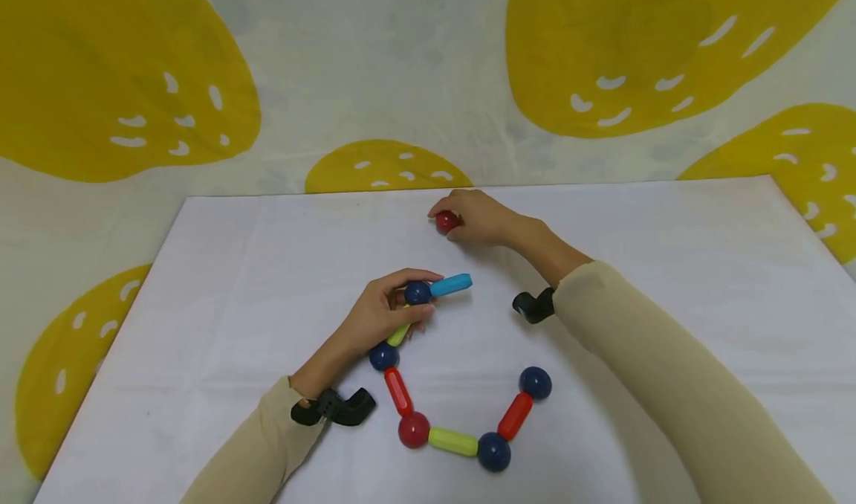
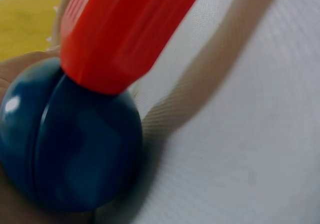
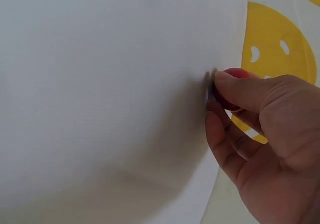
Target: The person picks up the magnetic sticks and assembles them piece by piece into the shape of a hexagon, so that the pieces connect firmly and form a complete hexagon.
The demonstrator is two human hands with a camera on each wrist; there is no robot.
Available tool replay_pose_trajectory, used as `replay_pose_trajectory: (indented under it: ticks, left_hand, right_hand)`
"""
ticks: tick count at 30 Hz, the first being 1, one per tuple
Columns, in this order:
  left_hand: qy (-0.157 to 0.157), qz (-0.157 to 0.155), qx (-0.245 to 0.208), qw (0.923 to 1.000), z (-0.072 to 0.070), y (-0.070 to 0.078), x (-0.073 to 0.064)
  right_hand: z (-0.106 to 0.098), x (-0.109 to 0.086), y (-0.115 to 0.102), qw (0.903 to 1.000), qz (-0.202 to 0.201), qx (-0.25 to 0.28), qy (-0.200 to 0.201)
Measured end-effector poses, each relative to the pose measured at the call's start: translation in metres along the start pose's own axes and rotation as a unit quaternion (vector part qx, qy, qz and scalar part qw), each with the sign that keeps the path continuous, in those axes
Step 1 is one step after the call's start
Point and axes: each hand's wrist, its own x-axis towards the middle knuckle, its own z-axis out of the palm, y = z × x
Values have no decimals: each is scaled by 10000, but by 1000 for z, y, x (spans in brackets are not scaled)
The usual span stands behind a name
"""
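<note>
My left hand (image 1: 364, 318) grips a dark blue ball (image 1: 417, 293) at the upper end of a bent chain of balls and rods. From that ball a light blue rod (image 1: 451, 285) sticks out to the right, its far end bare. Below it runs a yellow-green rod (image 1: 399, 334), partly hidden by the fingers, down to another blue ball (image 1: 384, 356). The left wrist view shows a blue ball (image 2: 85, 144) joined to a red rod (image 2: 125, 34) up close. Near the table's back edge, my right hand (image 1: 484, 218) pinches a loose red ball (image 1: 446, 222) between thumb and fingers.
The chain continues along the front through a red ball (image 1: 414, 430), a yellow-green rod (image 1: 453, 441), a blue ball (image 1: 494, 452) and a red rod (image 1: 515, 416), ending at a blue ball (image 1: 536, 383). A white cloth covers the table (image 1: 669, 266); behind hangs a yellow-patterned cloth (image 1: 401, 58).
</note>
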Motion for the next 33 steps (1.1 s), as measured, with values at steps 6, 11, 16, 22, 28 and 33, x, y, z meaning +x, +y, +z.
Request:
replay_pose_trajectory:
  ticks: [6,11,16,22,28,33]
  left_hand:
    - [-74,-133,-48,9999,-1,0,1]
    - [-228,-96,7,9997,-3,1,1]
    - [-274,-54,32,9996,-5,2,2]
    - [-294,-107,116,9994,-6,0,3]
    - [-268,-101,239,9993,-5,2,4]
    - [-238,-239,262,9991,-2,3,3]
  right_hand:
    - [-1,-15,6,9983,84,393,418]
    - [-6,-40,6,9925,41,881,850]
    - [-8,-74,2,9839,380,1284,1188]
    - [3,-115,0,9753,532,1623,1402]
    - [20,-146,3,9581,547,2328,1574]
    - [41,-154,8,9511,617,2610,1534]
